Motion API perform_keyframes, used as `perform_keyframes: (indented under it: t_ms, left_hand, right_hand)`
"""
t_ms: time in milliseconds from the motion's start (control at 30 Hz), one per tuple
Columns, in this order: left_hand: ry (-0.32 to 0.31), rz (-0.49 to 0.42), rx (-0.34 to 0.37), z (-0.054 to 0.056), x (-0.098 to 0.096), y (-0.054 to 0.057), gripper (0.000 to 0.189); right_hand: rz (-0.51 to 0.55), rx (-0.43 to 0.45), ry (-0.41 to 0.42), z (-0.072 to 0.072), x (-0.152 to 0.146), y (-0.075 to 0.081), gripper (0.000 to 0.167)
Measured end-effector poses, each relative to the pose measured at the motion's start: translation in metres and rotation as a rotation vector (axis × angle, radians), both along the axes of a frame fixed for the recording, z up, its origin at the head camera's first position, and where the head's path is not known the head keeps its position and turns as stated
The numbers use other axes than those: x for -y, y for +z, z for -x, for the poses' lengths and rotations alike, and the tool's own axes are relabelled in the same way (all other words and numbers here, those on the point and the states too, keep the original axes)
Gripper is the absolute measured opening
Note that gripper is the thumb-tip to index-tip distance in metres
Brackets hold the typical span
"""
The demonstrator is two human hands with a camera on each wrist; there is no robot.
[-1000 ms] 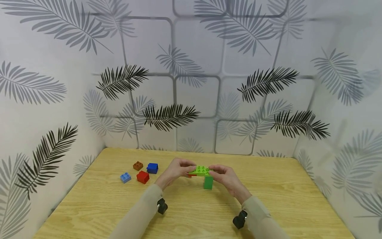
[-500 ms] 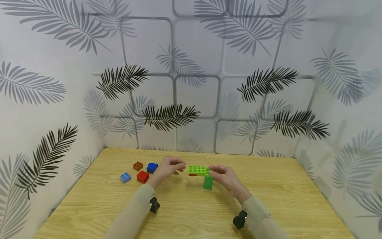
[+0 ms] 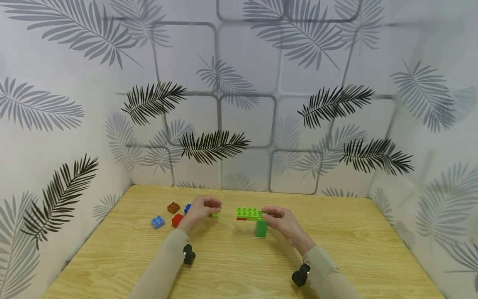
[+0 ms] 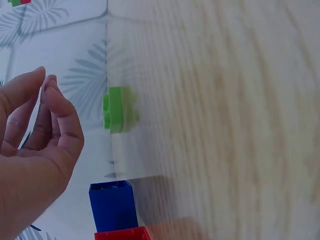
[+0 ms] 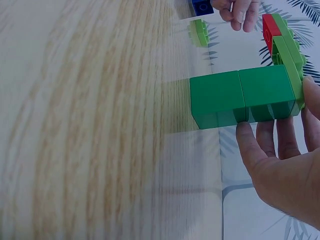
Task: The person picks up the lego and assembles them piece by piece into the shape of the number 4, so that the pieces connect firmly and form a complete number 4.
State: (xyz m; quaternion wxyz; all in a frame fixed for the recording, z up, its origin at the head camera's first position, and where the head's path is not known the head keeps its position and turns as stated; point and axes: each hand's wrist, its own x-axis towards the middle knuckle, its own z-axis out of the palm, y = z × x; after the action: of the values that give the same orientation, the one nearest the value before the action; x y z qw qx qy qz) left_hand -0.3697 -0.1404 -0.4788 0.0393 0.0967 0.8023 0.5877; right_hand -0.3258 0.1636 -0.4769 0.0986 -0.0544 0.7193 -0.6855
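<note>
Can read no words, labels, brands, numbers or signs on the bricks (image 5: 220, 97), the counter (image 3: 336, 241) or the far wall (image 3: 246, 120).

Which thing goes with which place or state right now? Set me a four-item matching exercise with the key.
1. Right hand
2. Left hand
3. Long lime-green brick
4. Light blue four-stud brick

A. On top of the green two-brick stack
B. Farthest left brick in the head view
C. Holding nothing, near the small lime-green brick
D. Gripping the green two-brick stack

Pairs: 1-D, 2-C, 3-A, 4-B
</note>
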Motion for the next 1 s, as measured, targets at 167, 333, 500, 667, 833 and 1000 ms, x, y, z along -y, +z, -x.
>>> perform_keyframes:
  t_ms: [167, 333, 500, 667, 833, 1000]
  left_hand:
    - [0.029, 0.118, -0.014, 0.0028, 0.0032, -0.0046, 0.026]
    - [0.025, 0.247, -0.018, 0.0059, 0.0052, -0.01, 0.029]
    - [-0.009, 0.294, -0.006, 0.007, 0.0041, -0.0091, 0.032]
    - [-0.044, 0.336, -0.018, 0.0084, 0.0052, -0.0097, 0.035]
    - [-0.091, 0.359, -0.004, 0.0063, 0.0049, -0.0077, 0.038]
    - [-0.079, 0.355, 0.057, 0.0039, 0.0055, -0.008, 0.041]
  right_hand:
    - [0.0, 0.007, -0.003, -0.0005, -0.0001, -0.0001, 0.038]
    - [-0.003, 0.005, 0.013, -0.0017, -0.0001, 0.0004, 0.041]
    - [-0.006, -0.004, 0.014, -0.0019, -0.0009, 0.0013, 0.041]
    - [-0.006, -0.008, 0.023, -0.0005, -0.0015, 0.001, 0.042]
    - [-0.001, -0.019, 0.007, 0.0017, -0.0026, -0.0011, 0.039]
    - [-0.023, -0.051, 0.016, 0.0027, -0.0022, -0.0079, 0.037]
